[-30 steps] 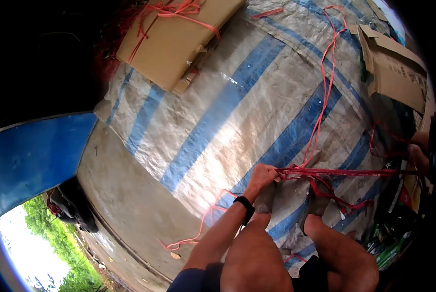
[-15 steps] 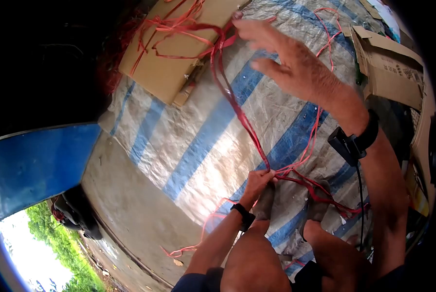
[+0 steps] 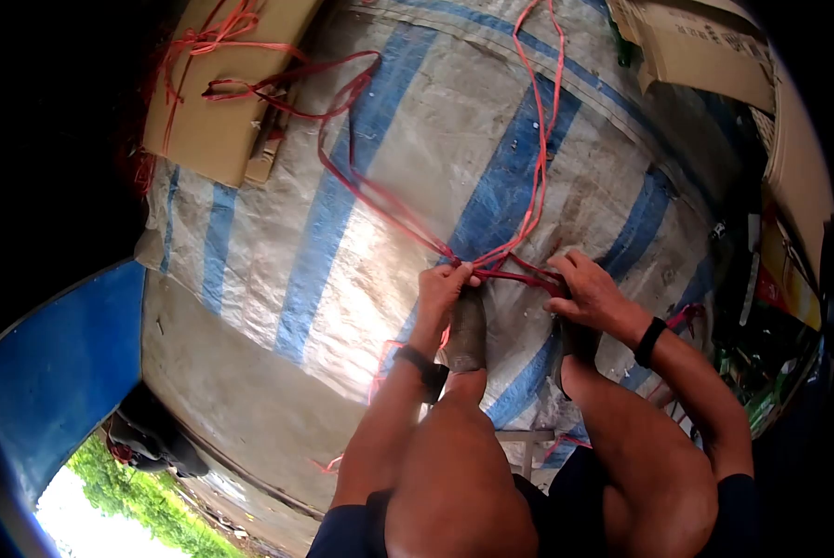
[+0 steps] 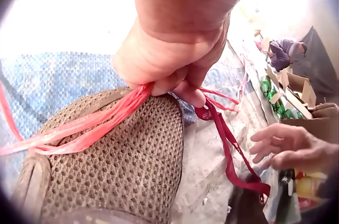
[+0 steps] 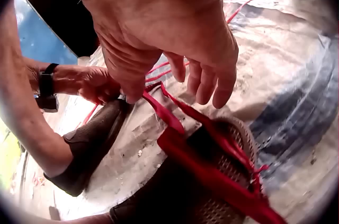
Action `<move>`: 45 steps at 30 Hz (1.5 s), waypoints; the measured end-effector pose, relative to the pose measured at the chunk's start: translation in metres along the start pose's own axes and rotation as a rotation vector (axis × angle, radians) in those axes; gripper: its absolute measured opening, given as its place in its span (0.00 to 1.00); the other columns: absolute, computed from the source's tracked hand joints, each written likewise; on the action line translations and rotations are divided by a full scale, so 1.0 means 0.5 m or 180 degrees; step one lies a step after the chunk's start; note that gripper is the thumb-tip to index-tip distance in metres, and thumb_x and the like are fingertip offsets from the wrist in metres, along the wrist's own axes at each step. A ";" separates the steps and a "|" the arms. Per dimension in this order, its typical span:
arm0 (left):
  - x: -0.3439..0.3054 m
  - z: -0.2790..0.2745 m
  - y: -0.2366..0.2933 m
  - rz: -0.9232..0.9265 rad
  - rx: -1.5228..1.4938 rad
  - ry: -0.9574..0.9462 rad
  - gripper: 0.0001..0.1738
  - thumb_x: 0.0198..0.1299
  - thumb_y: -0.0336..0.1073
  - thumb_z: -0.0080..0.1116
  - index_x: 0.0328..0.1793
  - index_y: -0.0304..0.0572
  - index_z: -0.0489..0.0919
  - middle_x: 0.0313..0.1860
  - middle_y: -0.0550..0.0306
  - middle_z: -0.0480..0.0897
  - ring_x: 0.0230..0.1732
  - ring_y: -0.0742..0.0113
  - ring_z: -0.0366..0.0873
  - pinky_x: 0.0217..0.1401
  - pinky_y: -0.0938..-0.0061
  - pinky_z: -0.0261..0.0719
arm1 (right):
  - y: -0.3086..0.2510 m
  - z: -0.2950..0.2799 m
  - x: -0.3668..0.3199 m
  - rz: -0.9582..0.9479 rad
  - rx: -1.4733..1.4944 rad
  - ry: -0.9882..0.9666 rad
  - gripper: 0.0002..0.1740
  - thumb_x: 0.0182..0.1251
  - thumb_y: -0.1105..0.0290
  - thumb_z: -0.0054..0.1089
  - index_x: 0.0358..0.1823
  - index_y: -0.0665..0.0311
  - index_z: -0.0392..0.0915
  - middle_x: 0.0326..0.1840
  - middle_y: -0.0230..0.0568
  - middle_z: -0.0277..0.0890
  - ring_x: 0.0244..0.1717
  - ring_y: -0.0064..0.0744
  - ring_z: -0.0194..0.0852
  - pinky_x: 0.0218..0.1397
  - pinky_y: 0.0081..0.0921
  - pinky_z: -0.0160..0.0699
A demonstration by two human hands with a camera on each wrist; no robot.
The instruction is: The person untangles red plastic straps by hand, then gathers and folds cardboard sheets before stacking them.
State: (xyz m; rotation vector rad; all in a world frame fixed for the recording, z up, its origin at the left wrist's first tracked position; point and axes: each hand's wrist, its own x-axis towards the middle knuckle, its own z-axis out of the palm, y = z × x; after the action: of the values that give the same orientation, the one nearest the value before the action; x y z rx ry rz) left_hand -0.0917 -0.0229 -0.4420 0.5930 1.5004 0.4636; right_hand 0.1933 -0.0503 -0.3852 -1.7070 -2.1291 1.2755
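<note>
My left hand pinches the gathered red and pink plastic strings just above the toe of the left shoe. In the left wrist view the fingers close round the pink string, and a dark red string hangs from them. My right hand hovers over the other shoe with fingers spread, beside the dark red string. The right wrist view has the fingers parted and not gripping, with the red string passing below. Two lengths stretch away over the sheet: a dark red one and a pink one.
A flat cardboard stack tied with red string lies at upper left on the striped sheet. Opened cardboard is at upper right, near green bottles. A blue panel stands at left. Another person appears in the background.
My right hand has come back from far out over the sheet to near my left hand, letting go of the dark red string, which lies stretched toward the cardboard stack. My left hand keeps its pinch.
</note>
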 end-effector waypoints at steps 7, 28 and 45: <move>0.033 -0.007 -0.032 -0.0012 0.0144 -0.0087 0.15 0.64 0.39 0.72 0.32 0.32 0.88 0.29 0.56 0.87 0.31 0.74 0.79 0.38 0.79 0.76 | 0.049 0.122 -0.004 -0.0289 -0.1201 0.0802 0.09 0.55 0.71 0.66 0.37 0.56 0.77 0.38 0.40 0.73 0.44 0.44 0.75 0.47 0.40 0.70; -0.007 0.039 0.025 -0.0033 0.0339 0.0087 0.18 0.63 0.45 0.69 0.34 0.34 0.88 0.29 0.62 0.84 0.32 0.75 0.76 0.39 0.77 0.72 | 0.070 0.125 -0.014 -0.0309 -0.1267 0.0863 0.04 0.54 0.70 0.63 0.32 0.57 0.78 0.35 0.40 0.73 0.45 0.43 0.76 0.46 0.38 0.71; -0.001 -0.026 0.036 -0.0114 0.0187 -0.0063 0.13 0.67 0.41 0.69 0.37 0.36 0.89 0.29 0.61 0.86 0.23 0.83 0.67 0.26 0.82 0.63 | 0.045 0.001 -0.044 0.0492 0.0008 -0.0648 0.16 0.62 0.59 0.65 0.34 0.67 0.78 0.31 0.57 0.80 0.40 0.64 0.81 0.43 0.56 0.76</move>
State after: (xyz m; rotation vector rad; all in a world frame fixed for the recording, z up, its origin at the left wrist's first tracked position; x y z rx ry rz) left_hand -0.1032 -0.0081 -0.4298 0.6141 1.5074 0.3859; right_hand 0.2175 -0.0692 -0.3925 -1.8443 -2.1335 1.5545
